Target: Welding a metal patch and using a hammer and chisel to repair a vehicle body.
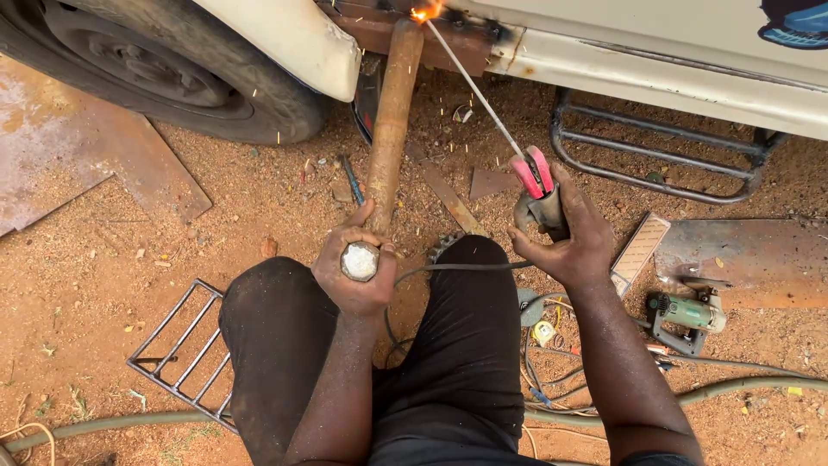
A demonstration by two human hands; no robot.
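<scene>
My left hand (pixel 355 274) grips the near end of a long rusty metal pipe (pixel 392 121), which runs up to the vehicle's lower body. My right hand (pixel 565 237) holds a welding electrode holder with pink jaws (pixel 535 175). A thin welding rod (pixel 473 85) runs from the jaws to a bright orange arc (pixel 424 12) at the pipe's far end, against a rusty brown patch of bodywork (pixel 457 43). A few sparks fall around it. My knees in black trousers are bent below both hands.
A tyre (pixel 172 78) stands at the upper left under the white body panel (pixel 293 39). A metal step frame (pixel 655 147) hangs at the right. A wire grid (pixel 185 354), an angle grinder (pixel 686 315), cables, a hose (pixel 759 384) and rusty plates (pixel 750 259) lie on red dirt.
</scene>
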